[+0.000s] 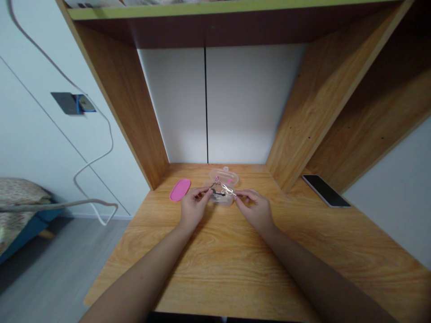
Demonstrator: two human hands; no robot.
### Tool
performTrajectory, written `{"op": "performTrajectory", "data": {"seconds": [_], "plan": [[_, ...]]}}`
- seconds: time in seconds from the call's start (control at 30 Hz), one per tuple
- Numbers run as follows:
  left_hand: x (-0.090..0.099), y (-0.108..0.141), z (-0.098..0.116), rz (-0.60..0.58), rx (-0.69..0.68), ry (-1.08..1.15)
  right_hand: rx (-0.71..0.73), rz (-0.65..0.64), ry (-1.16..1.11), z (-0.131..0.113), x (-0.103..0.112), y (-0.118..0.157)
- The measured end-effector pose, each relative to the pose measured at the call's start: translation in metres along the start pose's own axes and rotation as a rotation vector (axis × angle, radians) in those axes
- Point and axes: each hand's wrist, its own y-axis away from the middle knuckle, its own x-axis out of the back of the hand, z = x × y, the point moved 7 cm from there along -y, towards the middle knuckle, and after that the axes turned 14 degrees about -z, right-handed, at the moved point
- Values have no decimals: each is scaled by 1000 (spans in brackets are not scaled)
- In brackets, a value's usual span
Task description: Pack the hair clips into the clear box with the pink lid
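A clear plastic case (223,200) lies on the desk with its lid (223,176) tipped back behind it. Small metal items show over the case, too small to tell apart fully. My left hand (194,206) pinches a small dark metal item (214,183) at the case's left side. From the right, my right hand (256,210) holds a shiny silver metal item (228,190) between thumb and fingers. The two items are close together; whether they touch is unclear. A pink oval tray (180,189) lies just left of my left hand.
The wooden desk (229,269) has upright panels at left (124,98) and right (323,94), with a shelf (215,10) overhead. A dark phone (326,191) lies at the right. A white cable (111,134) hangs at the left, near a bed (23,197).
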Motion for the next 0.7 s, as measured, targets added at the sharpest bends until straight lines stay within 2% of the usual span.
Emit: {"op": "performTrajectory", "data": {"seconds": [0.23, 0.47, 0.7], "plan": [[-14, 2, -7, -59, 111, 336, 70, -8, -31, -11, 0, 2], [-21, 4, -2, -111, 130, 421, 156, -71, -58, -23, -4, 1], [-24, 2, -18, -110, 216, 725, 175, 16, -44, -34, 5, 4]]}}
